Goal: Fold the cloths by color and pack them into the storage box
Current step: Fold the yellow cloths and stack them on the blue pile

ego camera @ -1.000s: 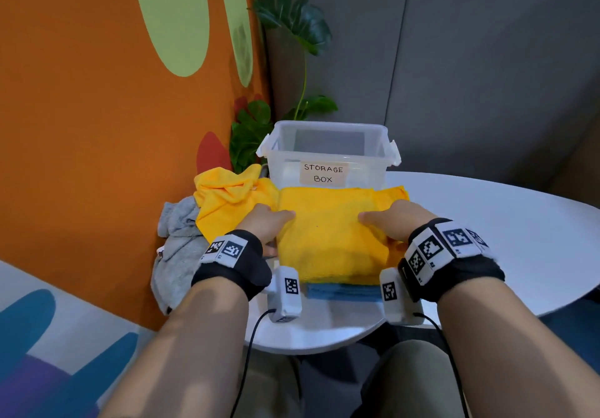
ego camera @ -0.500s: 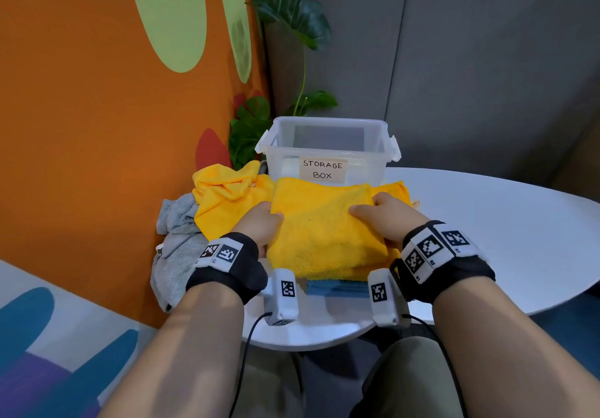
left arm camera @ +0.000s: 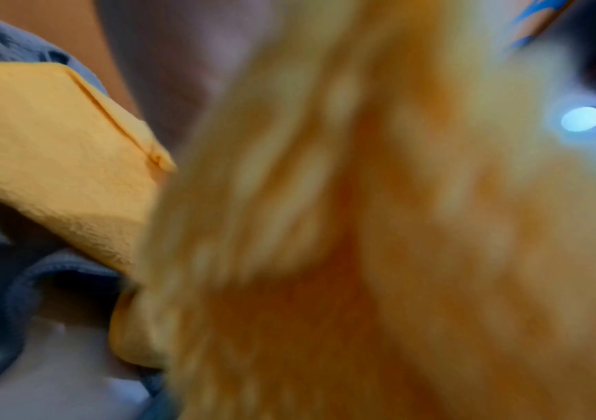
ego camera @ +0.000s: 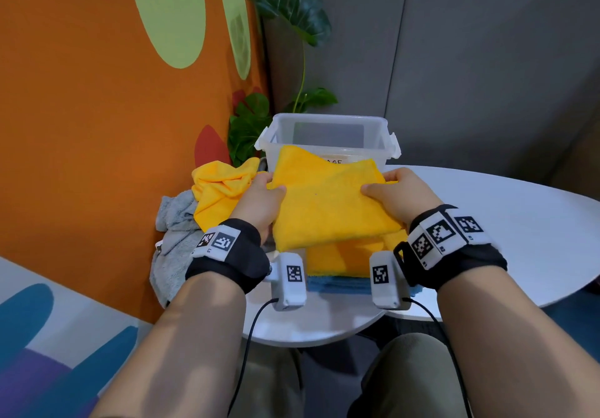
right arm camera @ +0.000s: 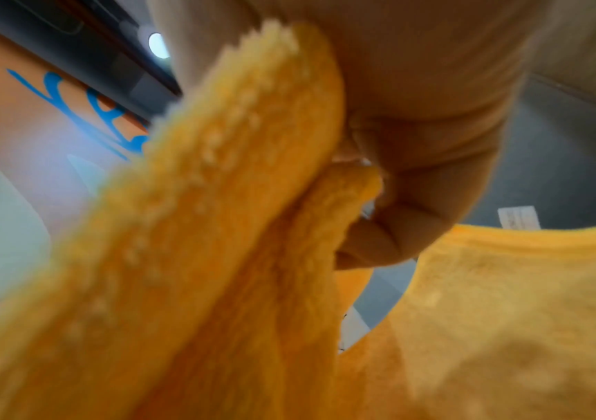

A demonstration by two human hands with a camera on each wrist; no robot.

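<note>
Folded yellow cloth (ego camera: 328, 203) is held up off the pile by both hands, its far edge tilted up in front of the clear storage box (ego camera: 329, 130) and covering most of the label. The left hand (ego camera: 259, 205) grips the cloth's left edge, thumb on top and fingers underneath; the right hand (ego camera: 397, 195) grips the right edge the same way, and the right wrist view shows its fingers (right arm camera: 415, 182) curled under the fabric, pinching it. Beneath the lifted cloth lies another yellow cloth (ego camera: 337, 260) on a blue cloth (ego camera: 337, 284), stacked on the white table (ego camera: 503, 223). To the left, a crumpled yellow cloth (ego camera: 220, 190) sits on a loose grey cloth (ego camera: 172, 249) at the table's edge by the orange wall (ego camera: 97, 125). A plant (ego camera: 292, 15) stands behind the box.
</note>
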